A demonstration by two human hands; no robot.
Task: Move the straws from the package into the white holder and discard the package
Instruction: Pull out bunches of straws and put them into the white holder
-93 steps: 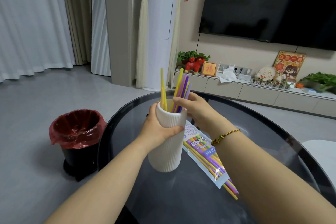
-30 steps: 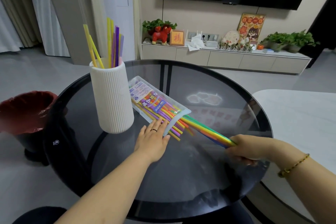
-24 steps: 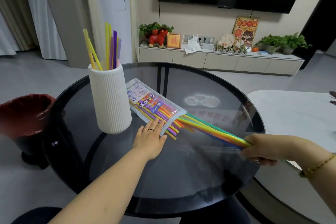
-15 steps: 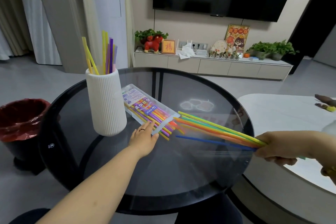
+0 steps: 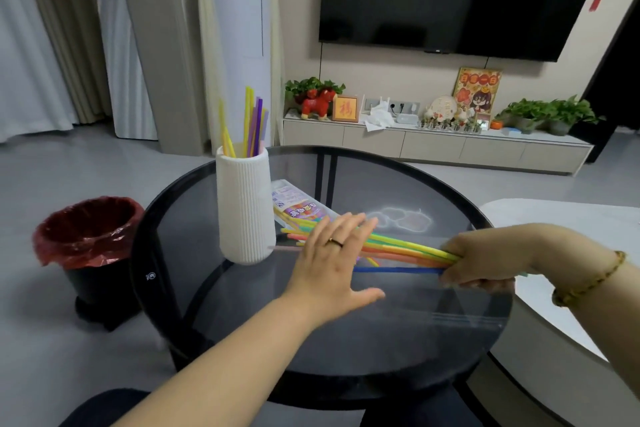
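Observation:
A bundle of coloured straws (image 5: 408, 251) lies nearly level above the glass table, and my right hand (image 5: 481, 262) is closed around its right end. My left hand (image 5: 334, 260) hovers flat with fingers spread over the bundle's left part, hiding the straws beneath it. Behind that hand lies the clear straw package (image 5: 298, 204) with a printed label, flat on the table. To its left stands the ribbed white holder (image 5: 244, 204), upright, with several yellow and purple straws (image 5: 251, 128) sticking out of its top.
The round dark glass table (image 5: 346, 350) has a black rim. A black bin with a red liner (image 5: 88, 236) stands on the floor left of the table. A white table (image 5: 568, 229) sits at the right. A TV cabinet with plants and ornaments lines the far wall.
My right hand drew the bundle of straws out of the package toward the right. My left hand left the package and rose over the straws. The view tilted up.

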